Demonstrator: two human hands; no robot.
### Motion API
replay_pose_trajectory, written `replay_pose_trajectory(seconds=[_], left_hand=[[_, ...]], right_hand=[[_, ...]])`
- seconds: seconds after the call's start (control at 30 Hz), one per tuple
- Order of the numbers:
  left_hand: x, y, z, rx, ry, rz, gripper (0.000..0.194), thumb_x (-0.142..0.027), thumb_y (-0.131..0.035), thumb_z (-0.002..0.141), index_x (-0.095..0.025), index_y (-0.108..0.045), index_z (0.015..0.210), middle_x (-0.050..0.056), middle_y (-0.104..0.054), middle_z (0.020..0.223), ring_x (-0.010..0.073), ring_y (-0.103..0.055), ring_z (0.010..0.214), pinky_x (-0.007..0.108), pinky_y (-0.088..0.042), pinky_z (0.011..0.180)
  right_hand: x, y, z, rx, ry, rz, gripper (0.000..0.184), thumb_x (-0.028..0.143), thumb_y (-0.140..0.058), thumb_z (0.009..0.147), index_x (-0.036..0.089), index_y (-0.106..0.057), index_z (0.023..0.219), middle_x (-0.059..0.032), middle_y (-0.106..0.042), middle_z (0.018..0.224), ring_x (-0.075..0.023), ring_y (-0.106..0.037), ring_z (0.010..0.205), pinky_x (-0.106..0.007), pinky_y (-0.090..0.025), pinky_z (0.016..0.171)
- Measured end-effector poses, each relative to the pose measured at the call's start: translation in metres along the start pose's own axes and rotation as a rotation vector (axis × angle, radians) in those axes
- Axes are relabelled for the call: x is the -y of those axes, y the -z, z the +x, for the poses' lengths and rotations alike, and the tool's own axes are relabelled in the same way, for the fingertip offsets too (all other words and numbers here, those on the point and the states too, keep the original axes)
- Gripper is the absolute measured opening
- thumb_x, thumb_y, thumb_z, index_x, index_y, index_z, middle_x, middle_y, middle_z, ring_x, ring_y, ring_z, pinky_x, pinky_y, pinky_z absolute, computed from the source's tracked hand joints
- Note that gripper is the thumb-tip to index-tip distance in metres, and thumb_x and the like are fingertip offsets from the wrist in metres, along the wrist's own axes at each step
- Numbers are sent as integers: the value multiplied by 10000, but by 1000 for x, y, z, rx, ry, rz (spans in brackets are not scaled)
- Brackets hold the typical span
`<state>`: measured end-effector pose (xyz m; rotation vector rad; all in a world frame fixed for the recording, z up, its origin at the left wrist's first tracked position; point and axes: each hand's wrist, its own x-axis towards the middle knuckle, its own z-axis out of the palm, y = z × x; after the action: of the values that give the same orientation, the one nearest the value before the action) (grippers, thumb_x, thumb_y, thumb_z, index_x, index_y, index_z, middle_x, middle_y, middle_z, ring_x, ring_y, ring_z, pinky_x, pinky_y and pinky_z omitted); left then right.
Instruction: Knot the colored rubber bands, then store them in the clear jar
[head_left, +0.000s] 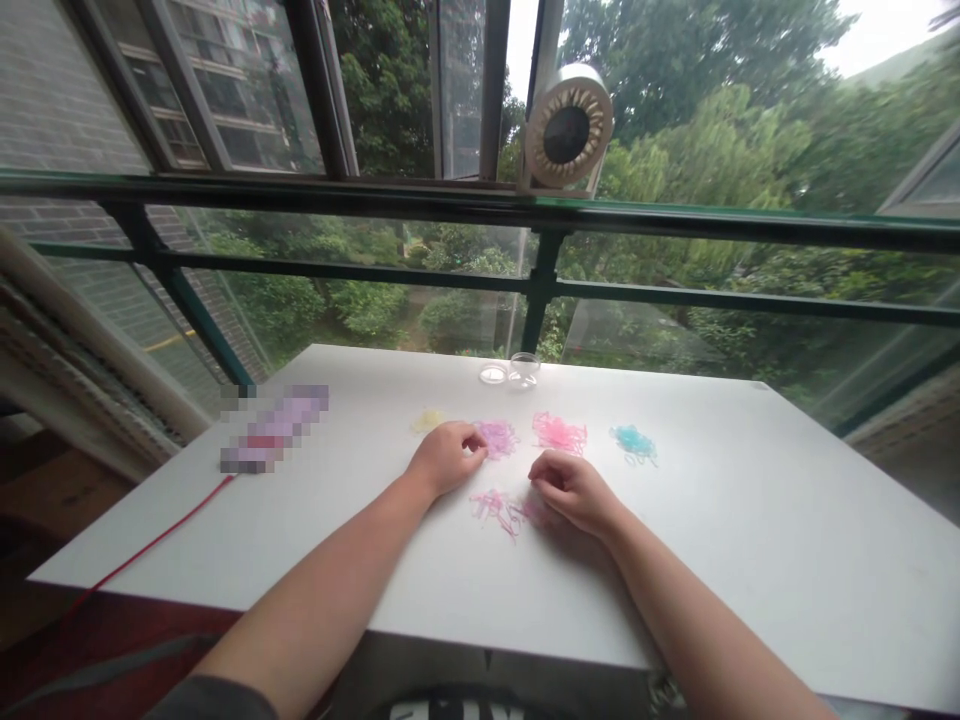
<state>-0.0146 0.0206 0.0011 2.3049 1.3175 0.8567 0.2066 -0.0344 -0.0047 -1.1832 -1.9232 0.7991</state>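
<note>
Small heaps of thin, loop-like rubber bands lie on a white table. My left hand [448, 457] rests at the edge of the purple heap [496, 438], thumb and forefinger pinched together. My right hand [571, 490] hovers or rests, fingers curled, over the right end of a mixed pink and purple heap [493, 506], hiding part of it. What either hand has between its fingertips, if anything, is too small to see. Behind my right hand is the pink heap [559, 433]. A pale yellow heap [428, 420] lies behind my left hand, and a teal heap [634, 442] is farther right.
At the table's [750, 520] far edge stand a clear round container [524, 371] and a clear lid [493, 374]. A blurred-out purple object [277, 430] with a red cable [165, 537] lies left. Beyond are a green railing [675, 222] and a white round device [568, 130].
</note>
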Motion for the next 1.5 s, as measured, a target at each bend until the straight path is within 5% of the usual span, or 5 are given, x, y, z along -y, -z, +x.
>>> replay_pose_trajectory(seconds=[0.53,0.8,1.17,1.5], left_hand=[[0,0,3,-90,48,-37,160,-279,-562,746,-189,-686,792,22,-675,799,151,-578,735,256,-445,695],[-33,-2,-14,312,-89,-311,220,-336,-621,724,-177,-715,843,4,-692,695,103,-588,604,186,-422,580],[-35,-8,-12,282,42,-419,246,-356,-635,711,-152,-713,825,9,-667,632,98,-559,556,182,-387,523],[-31,-6,-10,161,-25,-302,177,-290,-580,754,-175,-714,747,3,-692,673,101,-589,604,179,-410,552]], right_hand=[[1,0,2,-25,44,-33,141,94,-535,709,178,-648,713,-19,-560,712,-112,-497,613,-236,-386,560],[11,-10,4,-143,117,2,83,149,-580,745,176,-648,707,-16,-550,666,-115,-486,598,-243,-398,563],[11,-17,5,-256,65,56,40,197,-591,732,172,-606,705,-6,-581,634,-106,-485,545,-226,-390,508],[11,-14,4,-315,131,68,22,166,-562,735,180,-578,743,-1,-566,656,-106,-501,565,-232,-418,536]])
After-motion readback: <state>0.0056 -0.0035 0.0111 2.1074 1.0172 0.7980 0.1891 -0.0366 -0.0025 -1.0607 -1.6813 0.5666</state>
